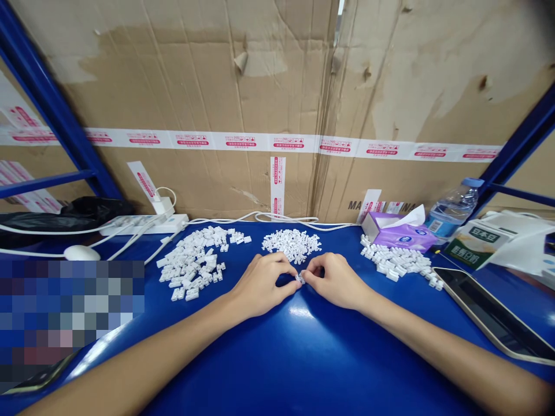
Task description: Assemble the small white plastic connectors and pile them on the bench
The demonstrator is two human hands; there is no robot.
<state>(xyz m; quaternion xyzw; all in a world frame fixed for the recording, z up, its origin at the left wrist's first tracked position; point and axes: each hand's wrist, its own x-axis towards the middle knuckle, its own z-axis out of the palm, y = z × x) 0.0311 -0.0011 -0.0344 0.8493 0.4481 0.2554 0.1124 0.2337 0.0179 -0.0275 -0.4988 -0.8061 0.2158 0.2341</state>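
Close together over the blue table, my left hand [264, 284] and my right hand [337, 281] meet at a small white plastic piece [300, 278]. Thumb and forefinger of my left hand pinch its left side. The right fingertips close on its right side; whether they hold a second part is too small to tell. Just beyond the hands lies a heap of tiny white plastic pieces [291, 245]. Left of it spreads a larger pile of white rectangular plastic pieces [191, 263]. A third pile of white pieces [399, 261] lies to the right.
A purple tissue pack [396, 231], a water bottle [453, 208] and a green-and-white box [479, 240] stand at the right, behind a phone [494, 315]. A power strip [143, 224] with white cables lies back left. Cardboard [208, 86] walls the far edge.
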